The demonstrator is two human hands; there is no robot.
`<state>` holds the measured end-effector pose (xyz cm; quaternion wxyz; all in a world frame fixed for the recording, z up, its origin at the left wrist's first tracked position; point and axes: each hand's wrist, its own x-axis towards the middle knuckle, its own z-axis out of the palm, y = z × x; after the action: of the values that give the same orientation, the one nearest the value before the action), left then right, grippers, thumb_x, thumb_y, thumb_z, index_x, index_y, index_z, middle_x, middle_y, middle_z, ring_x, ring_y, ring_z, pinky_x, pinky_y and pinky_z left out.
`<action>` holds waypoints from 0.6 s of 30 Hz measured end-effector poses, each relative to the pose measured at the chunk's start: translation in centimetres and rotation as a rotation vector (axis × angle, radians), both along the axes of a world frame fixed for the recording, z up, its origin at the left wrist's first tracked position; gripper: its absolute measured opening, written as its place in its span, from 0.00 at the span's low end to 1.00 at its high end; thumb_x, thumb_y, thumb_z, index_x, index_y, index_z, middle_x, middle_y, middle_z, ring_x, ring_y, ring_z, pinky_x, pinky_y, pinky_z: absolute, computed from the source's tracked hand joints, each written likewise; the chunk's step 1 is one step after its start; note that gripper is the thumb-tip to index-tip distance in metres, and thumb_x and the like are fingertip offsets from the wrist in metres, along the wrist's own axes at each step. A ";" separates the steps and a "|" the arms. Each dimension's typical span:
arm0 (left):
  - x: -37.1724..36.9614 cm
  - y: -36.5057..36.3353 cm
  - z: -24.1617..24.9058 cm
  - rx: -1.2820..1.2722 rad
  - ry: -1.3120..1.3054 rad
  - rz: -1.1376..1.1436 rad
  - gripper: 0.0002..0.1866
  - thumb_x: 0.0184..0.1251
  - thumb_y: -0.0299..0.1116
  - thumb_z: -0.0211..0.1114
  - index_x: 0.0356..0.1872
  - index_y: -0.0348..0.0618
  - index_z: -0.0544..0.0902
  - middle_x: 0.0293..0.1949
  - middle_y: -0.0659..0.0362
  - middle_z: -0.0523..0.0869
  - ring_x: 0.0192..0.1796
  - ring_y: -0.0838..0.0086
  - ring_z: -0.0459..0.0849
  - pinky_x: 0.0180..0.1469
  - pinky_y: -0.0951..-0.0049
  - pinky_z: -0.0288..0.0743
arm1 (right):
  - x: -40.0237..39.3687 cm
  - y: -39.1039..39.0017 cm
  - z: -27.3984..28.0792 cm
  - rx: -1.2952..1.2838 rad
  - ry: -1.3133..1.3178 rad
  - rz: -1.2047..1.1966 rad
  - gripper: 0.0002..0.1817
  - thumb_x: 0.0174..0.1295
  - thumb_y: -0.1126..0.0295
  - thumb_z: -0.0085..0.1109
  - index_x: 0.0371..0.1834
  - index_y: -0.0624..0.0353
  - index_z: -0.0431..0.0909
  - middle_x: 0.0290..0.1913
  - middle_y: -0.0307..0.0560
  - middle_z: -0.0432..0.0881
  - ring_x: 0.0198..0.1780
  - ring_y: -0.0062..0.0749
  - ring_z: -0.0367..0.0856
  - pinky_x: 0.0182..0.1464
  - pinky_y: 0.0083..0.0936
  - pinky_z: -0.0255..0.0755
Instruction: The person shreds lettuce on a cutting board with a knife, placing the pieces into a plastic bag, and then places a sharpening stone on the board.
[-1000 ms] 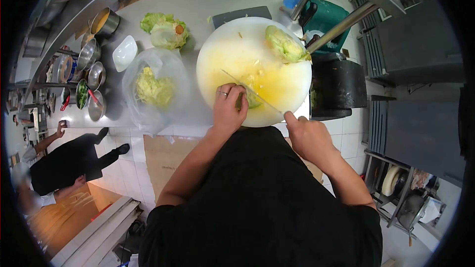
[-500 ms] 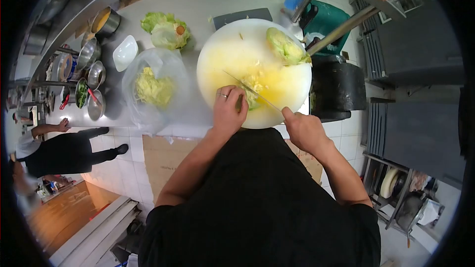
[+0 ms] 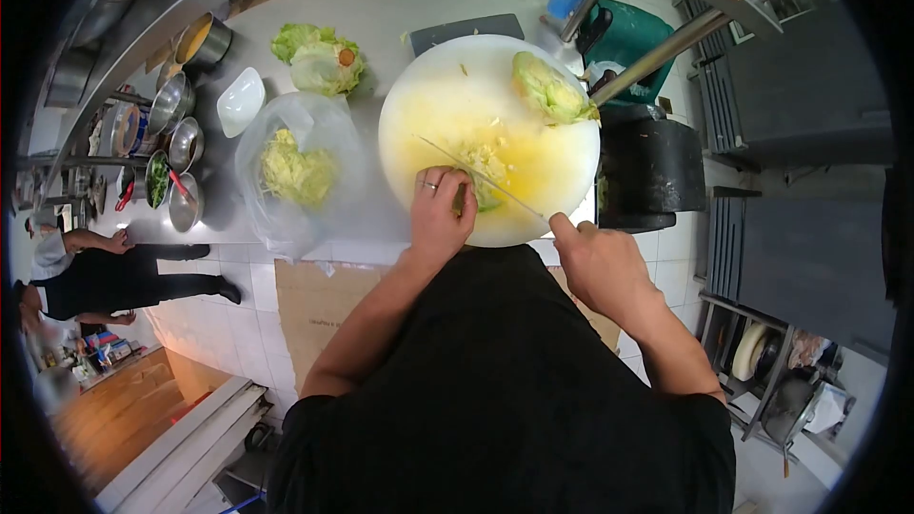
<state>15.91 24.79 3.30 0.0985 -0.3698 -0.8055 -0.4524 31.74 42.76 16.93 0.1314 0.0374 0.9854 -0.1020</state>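
Note:
My right hand (image 3: 595, 257) is closed round the handle of a knife (image 3: 486, 179), whose blade lies slantwise over the round white cutting board (image 3: 419, 86). Bent fingers of my left hand (image 3: 444, 209) press on a piece of lettuce (image 3: 484, 198) at the board's near edge, close beside the blade. Pale shreds (image 3: 490, 157) lie just beyond the blade. A larger piece of lettuce (image 3: 547, 90) rests at the board's upper right. Left of the board, a clear plastic bag (image 3: 338, 148) holds shredded lettuce (image 3: 295, 169).
A lettuce head (image 3: 324, 62) and a white dish (image 3: 241, 103) stand on the steel counter (image 3: 381, 0). Metal bowls (image 3: 186, 145) line the left. A black container (image 3: 657, 167) and a green bin (image 3: 638, 43) are at the right. Another person (image 3: 105, 281) stands at far left.
My right hand has shifted slightly right and down, and the knife blade's tip has moved a little left. My left hand stays nearly in place. The other person at far left has changed posture.

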 end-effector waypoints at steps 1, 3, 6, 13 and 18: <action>0.1 0.1 0.1 0.009 -0.003 0.016 0.10 0.60 0.19 0.69 0.40 0.41 0.80 0.42 0.51 0.83 0.48 0.52 0.81 0.52 0.56 0.75 | 0.1 -0.2 0.9 -0.002 -0.028 0.003 0.11 0.63 0.76 0.58 0.48 0.60 0.71 0.26 0.57 0.84 0.28 0.54 0.88 0.30 0.47 0.81; 0.0 0.0 0.0 0.008 -0.005 0.006 0.10 0.60 0.18 0.69 0.40 0.41 0.80 0.42 0.51 0.83 0.48 0.52 0.81 0.52 0.56 0.75 | 0.2 -0.2 -0.6 -0.005 -0.059 0.011 0.12 0.63 0.76 0.58 0.48 0.60 0.71 0.26 0.56 0.84 0.28 0.53 0.88 0.31 0.47 0.81; 0.0 -0.3 -0.2 0.008 0.008 -0.009 0.10 0.61 0.18 0.69 0.40 0.41 0.80 0.42 0.51 0.83 0.48 0.52 0.81 0.53 0.56 0.75 | 0.2 0.3 -5.7 -0.023 -0.050 -0.039 0.13 0.62 0.76 0.60 0.48 0.59 0.71 0.27 0.56 0.84 0.28 0.52 0.88 0.30 0.45 0.81; 0.2 -0.3 0.0 -0.003 0.019 0.013 0.09 0.62 0.18 0.68 0.41 0.41 0.81 0.42 0.51 0.83 0.48 0.52 0.81 0.53 0.56 0.75 | 0.2 -0.7 1.1 0.020 -0.026 -0.002 0.11 0.63 0.76 0.59 0.47 0.60 0.71 0.27 0.56 0.84 0.28 0.52 0.88 0.30 0.44 0.81; 0.2 -0.4 -0.3 -0.002 -0.008 0.003 0.09 0.62 0.18 0.68 0.41 0.41 0.81 0.42 0.51 0.83 0.49 0.52 0.81 0.53 0.56 0.75 | -0.2 0.0 -5.8 -0.015 -0.020 -0.044 0.12 0.61 0.76 0.61 0.47 0.60 0.71 0.28 0.57 0.84 0.29 0.53 0.88 0.30 0.44 0.81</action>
<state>16.10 24.37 3.00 0.0958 -0.3668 -0.8069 -0.4530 31.53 42.77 11.11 0.1391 0.0589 0.9822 -0.1117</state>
